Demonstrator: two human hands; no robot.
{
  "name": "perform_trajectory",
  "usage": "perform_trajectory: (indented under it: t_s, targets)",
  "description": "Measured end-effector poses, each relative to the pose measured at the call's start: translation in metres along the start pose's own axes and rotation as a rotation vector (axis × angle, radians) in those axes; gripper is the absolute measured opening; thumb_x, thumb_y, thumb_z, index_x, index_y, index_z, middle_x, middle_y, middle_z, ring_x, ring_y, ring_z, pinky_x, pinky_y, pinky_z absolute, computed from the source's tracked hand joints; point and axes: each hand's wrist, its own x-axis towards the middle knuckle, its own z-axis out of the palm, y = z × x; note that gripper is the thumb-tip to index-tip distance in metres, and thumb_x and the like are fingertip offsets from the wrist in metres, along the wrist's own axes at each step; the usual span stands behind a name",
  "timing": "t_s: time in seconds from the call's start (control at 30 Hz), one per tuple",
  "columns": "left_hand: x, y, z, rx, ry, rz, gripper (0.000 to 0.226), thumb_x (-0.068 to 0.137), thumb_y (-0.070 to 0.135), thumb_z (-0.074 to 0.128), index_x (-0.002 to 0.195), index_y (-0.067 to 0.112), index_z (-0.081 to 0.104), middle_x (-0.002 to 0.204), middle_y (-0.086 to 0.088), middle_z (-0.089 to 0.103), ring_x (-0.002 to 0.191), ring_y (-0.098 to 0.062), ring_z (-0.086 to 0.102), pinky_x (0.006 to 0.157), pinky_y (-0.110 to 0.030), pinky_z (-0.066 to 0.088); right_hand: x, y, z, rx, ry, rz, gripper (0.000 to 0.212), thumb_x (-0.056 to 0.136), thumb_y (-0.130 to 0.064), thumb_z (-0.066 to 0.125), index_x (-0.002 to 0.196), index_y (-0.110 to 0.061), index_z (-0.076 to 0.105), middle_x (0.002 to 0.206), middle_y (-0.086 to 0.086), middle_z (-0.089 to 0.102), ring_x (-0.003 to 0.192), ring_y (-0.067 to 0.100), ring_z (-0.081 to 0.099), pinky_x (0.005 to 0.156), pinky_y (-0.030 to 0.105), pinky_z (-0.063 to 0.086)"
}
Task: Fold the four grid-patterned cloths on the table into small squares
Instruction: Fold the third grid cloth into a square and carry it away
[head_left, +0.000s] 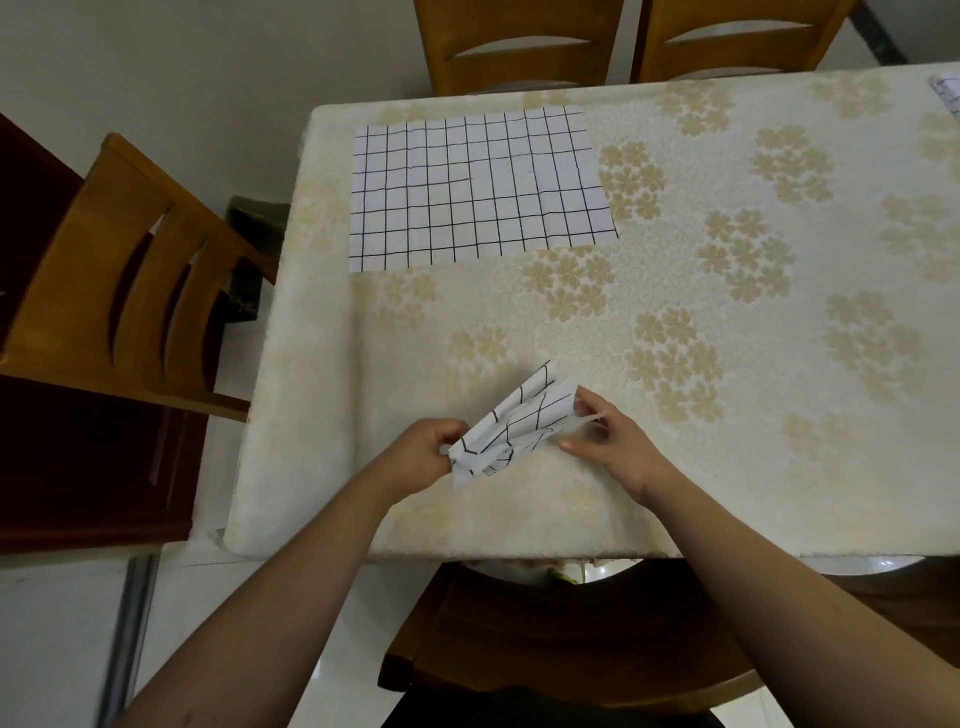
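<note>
A partly folded white cloth with a black grid (519, 423) is held just above the near part of the table. My left hand (423, 454) grips its lower left end. My right hand (605, 441) pinches its upper right edge between thumb and fingers. A second grid cloth (475, 187) lies spread flat at the table's far left. The corner of a third grid cloth (948, 96) shows at the far right edge of the view.
The table carries a cream tablecloth with beige flowers (727, 291). Wooden chairs stand at the left (130, 270), at the far side (519, 41) (737, 36), and right below me (571, 634).
</note>
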Motion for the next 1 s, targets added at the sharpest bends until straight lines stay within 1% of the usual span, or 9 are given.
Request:
perform_trajectory:
  t_s: [0.07,0.2,0.27,0.33,0.47,0.57,0.67,0.77,1.0]
  targets:
    - [-0.001,0.0,-0.002,0.031,-0.029,0.022,0.022,0.082,-0.006,0.062,0.096,0.007,0.073,0.09,0.006,0.073,0.08,0.006,0.062,0.073,-0.009,0.047,0.002,-0.003,0.001,0.009,-0.005,0.003,0.061,0.079,-0.02,0.078,0.123,-0.049,0.047,0.132,-0.021,0.046,0.127,0.002,0.04,0.101,0.022,0.032]
    - [0.001,0.002,-0.003,0.091,-0.101,0.038,0.027,0.079,-0.009,0.061,0.091,0.011,0.075,0.095,0.0,0.074,0.086,-0.006,0.068,0.078,-0.021,0.052,0.003,-0.007,-0.001,0.095,-0.159,-0.016,0.071,0.082,-0.018,0.075,0.138,-0.043,0.039,0.138,-0.022,0.05,0.127,-0.004,0.045,0.1,0.022,0.043]
    - [0.002,0.005,-0.002,0.098,-0.126,0.021,0.03,0.077,-0.012,0.057,0.08,0.013,0.074,0.084,0.005,0.074,0.078,-0.001,0.066,0.071,-0.019,0.052,0.001,-0.011,-0.001,0.027,-0.172,-0.003,0.058,0.091,-0.02,0.065,0.137,-0.044,0.04,0.133,-0.026,0.05,0.12,-0.011,0.047,0.091,0.011,0.044]
    - [0.002,0.006,-0.001,0.056,-0.136,0.032,0.033,0.078,-0.016,0.054,0.072,0.014,0.069,0.083,0.01,0.073,0.08,0.003,0.066,0.071,-0.014,0.048,0.003,-0.01,-0.001,-0.096,-0.156,-0.008,0.037,0.097,-0.024,0.053,0.131,-0.037,0.052,0.128,-0.017,0.056,0.115,-0.003,0.053,0.092,0.014,0.044]
    - [0.0,0.0,-0.003,-0.007,-0.085,0.073,0.052,0.072,-0.027,0.035,0.093,0.008,0.067,0.101,0.003,0.074,0.105,-0.005,0.065,0.092,-0.016,0.046,0.004,-0.005,0.0,0.073,-0.036,0.038,0.026,0.089,0.002,0.057,0.095,-0.018,0.073,0.109,-0.003,0.07,0.105,0.02,0.065,0.09,0.032,0.053]
    - [-0.001,-0.005,0.0,-0.101,0.034,0.027,0.033,0.091,-0.006,0.054,0.108,0.019,0.067,0.106,0.01,0.07,0.103,-0.001,0.063,0.088,-0.019,0.046,0.0,-0.001,-0.003,0.122,0.026,0.004,0.02,0.082,0.0,0.07,0.096,-0.014,0.075,0.106,0.0,0.073,0.101,0.019,0.068,0.089,0.033,0.054]
    - [0.0,-0.012,0.008,-0.232,0.135,-0.023,0.021,0.093,0.013,0.063,0.112,0.021,0.067,0.107,0.014,0.07,0.097,0.007,0.063,0.085,-0.016,0.045,-0.003,0.003,-0.005,0.12,0.06,-0.004,0.024,0.079,-0.012,0.077,0.103,-0.016,0.074,0.1,-0.001,0.075,0.096,0.015,0.07,0.084,0.026,0.054]
    - [0.0,-0.016,0.016,-0.237,0.223,-0.022,0.018,0.093,0.011,0.064,0.103,0.023,0.073,0.097,0.01,0.072,0.09,0.003,0.064,0.081,-0.015,0.046,-0.005,0.005,-0.005,0.07,0.089,-0.052,0.019,0.08,-0.004,0.074,0.095,-0.014,0.075,0.095,-0.001,0.075,0.091,0.013,0.069,0.077,0.018,0.051]
    - [-0.003,-0.018,0.021,-0.205,0.184,-0.002,0.031,0.089,0.001,0.066,0.107,0.025,0.069,0.112,0.007,0.069,0.105,-0.002,0.063,0.092,-0.016,0.046,-0.01,0.016,-0.006,-0.145,0.042,-0.07,0.047,0.076,0.012,0.066,0.097,-0.031,0.07,0.103,-0.014,0.07,0.096,0.0,0.066,0.082,0.011,0.046]
